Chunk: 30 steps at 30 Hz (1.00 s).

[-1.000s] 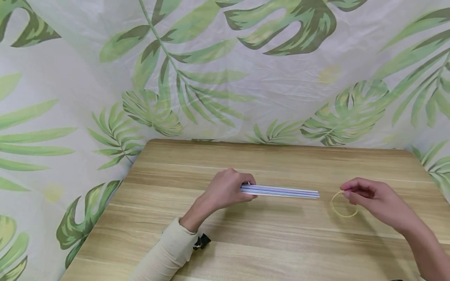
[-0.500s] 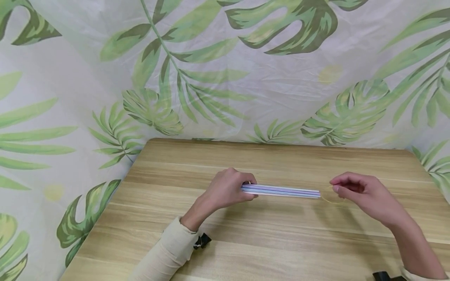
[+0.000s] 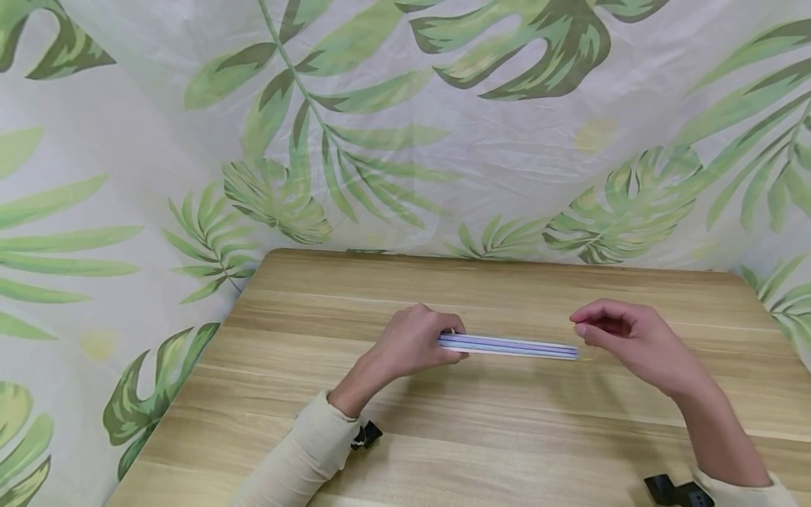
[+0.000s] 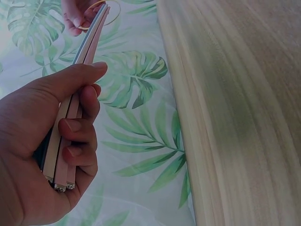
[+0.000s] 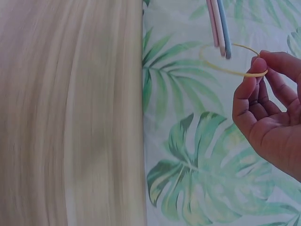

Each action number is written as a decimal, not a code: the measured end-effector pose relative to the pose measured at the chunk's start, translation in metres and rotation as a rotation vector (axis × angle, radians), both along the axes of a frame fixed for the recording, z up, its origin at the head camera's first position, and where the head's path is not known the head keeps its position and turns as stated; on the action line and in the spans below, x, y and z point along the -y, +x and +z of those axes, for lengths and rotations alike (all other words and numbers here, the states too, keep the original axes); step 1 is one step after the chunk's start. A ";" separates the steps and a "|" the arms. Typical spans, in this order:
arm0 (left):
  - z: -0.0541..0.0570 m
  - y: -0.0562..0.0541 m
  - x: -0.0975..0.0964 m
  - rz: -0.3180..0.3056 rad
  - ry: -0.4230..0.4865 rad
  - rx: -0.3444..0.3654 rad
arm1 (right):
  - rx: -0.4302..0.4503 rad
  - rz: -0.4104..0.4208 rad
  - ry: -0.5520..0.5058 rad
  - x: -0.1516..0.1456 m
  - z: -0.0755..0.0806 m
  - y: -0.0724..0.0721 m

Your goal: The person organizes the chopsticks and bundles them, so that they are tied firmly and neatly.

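In the head view my left hand (image 3: 408, 341) grips a bundle of slim pastel chopsticks (image 3: 510, 345), held level above the table. The left wrist view shows its fingers curled round the chopsticks (image 4: 61, 150), the blunt ends by the palm. To the right, my right hand (image 3: 633, 341) pinches a thin yellow rubber band (image 5: 235, 72) between thumb and fingertips. The band forms a round loop at the chopsticks' far tips (image 5: 227, 52). In both wrist views the tips appear within the loop, with slack around them.
A wood-grain table (image 3: 507, 436) lies beneath both hands. Behind it hangs a pale leaf-patterned cloth (image 3: 380, 176). Black devices are worn at the left wrist (image 3: 366, 435) and the right wrist (image 3: 678, 491).
My right hand has moved left with the rubber band, bringing the loop from beside the chopsticks to their tips. The left hand and the chopsticks have barely moved.
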<state>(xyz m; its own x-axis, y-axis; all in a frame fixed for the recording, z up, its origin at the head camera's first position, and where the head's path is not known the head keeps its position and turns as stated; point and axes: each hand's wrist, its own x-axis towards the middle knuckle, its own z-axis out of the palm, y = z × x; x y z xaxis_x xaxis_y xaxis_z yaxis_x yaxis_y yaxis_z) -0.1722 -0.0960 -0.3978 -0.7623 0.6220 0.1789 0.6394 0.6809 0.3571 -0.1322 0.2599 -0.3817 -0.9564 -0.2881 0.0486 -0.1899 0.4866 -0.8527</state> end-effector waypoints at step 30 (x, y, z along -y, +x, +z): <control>0.001 -0.001 0.001 0.110 0.111 -0.018 | 0.001 0.078 -0.112 0.023 -0.017 0.021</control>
<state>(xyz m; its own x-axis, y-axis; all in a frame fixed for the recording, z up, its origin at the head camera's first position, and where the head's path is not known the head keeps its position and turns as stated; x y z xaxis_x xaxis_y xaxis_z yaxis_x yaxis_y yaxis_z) -0.1733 -0.0973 -0.3966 -0.8209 0.5107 0.2556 0.5699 0.7043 0.4232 -0.1115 0.2367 -0.3984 -0.9313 -0.3546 0.0837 -0.2225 0.3718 -0.9013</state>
